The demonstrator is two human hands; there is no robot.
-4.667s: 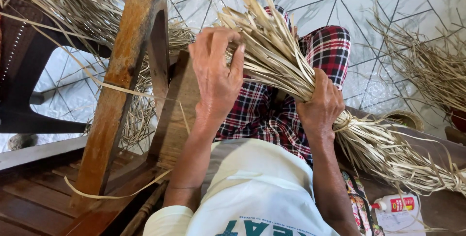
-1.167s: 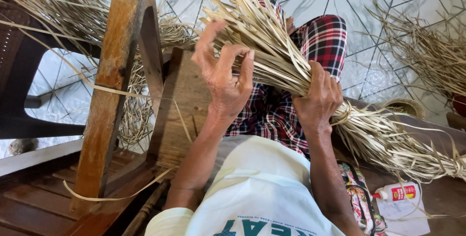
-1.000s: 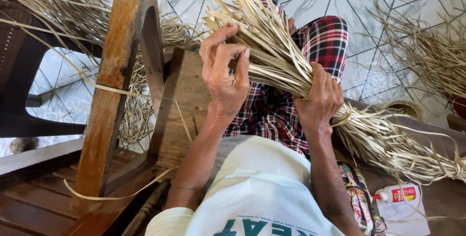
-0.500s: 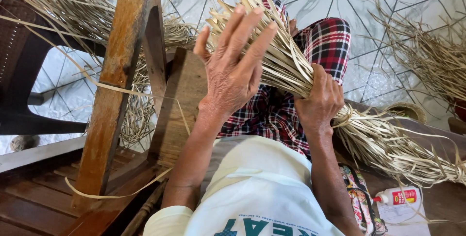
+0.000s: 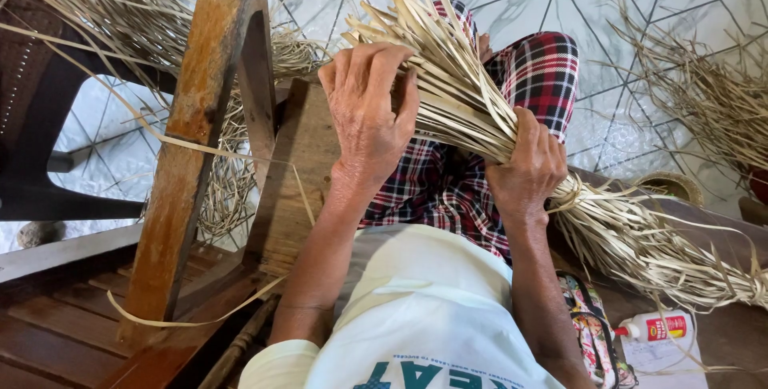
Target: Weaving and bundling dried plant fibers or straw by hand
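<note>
Straw-coloured dried leaf bundle [image 5: 472, 109] across the checked lap, clamped by right hand [image 5: 528, 169], left hand [image 5: 372, 113] curled over the loose ends beside wooden frame [image 5: 208, 117]; likely sorting, needing a steady hold.

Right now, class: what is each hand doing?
Left hand: curled over the bundle of dried leaf strips, gripping some.
Right hand: closed around the same bundle, lower down.
</note>
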